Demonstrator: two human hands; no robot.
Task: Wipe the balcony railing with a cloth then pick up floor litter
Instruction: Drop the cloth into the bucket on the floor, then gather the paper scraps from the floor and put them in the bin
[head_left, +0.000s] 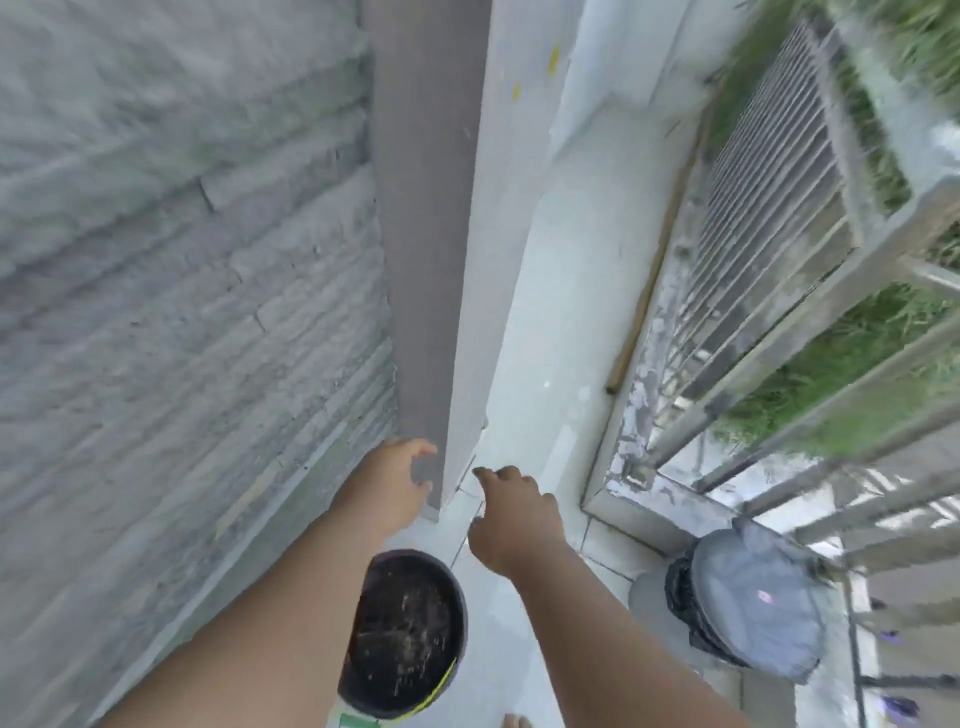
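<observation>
Two bare hands reach down toward the pale floor (540, 374), both loosely open and holding nothing: left hand (397, 480) beside a grey pillar (426, 260), right hand (511, 512) pointing. Below them sits a dark bucket (405, 631). Right of them, the balcony railing (810, 322).

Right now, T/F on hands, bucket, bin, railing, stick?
1. Both hands are empty. True: left hand and right hand reach toward the pillar base, holding nothing.
2. The bucket sits right of the right arm. False: it shows between the two forearms.
3. The bin stands beside the railing. True.
4. A cloth hangs on the railing. False: none is visible there.
5. The stick leans upright on the pillar. False: it lies along the floor edge near the railing.
</observation>
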